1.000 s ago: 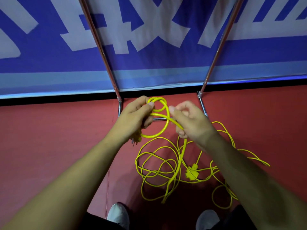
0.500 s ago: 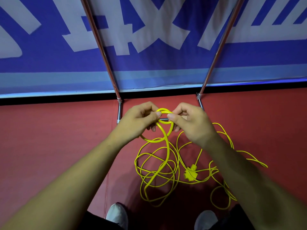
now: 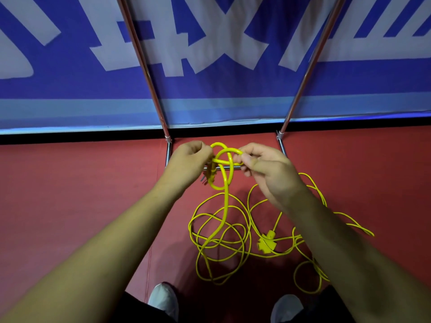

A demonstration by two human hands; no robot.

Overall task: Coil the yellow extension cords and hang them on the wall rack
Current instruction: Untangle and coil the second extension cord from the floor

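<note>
— Well, where is the cord [image 3: 225,206] held?

— Just above the middle of the frame. Small loops [image 3: 229,149] of it are pinched from both sides: by the curled fingers of the left hand [image 3: 189,159] on the left, and between thumb and forefinger of the right hand [image 3: 268,173] on the right.

— And the rest of it?

— One strand is let hang from the loops down to a loose tangle spread on the red floor [image 3: 70,194], at lower centre and lower right. A yellow socket block [image 3: 265,243] is seen lying in that tangle, beside the right forearm.

— Is the plug shown?

— A plug-like end [image 3: 206,179] is glimpsed just under the left hand, but it is too blurred to be told for certain.

— What is seen behind?

— The rack [image 3: 144,66]: its base bar is partly hidden by the hands, and two poles are seen slanting to the top edge before a blue banner [image 3: 210,94]. Pale shoes [image 3: 161,297] are shown at the bottom edge.
</note>
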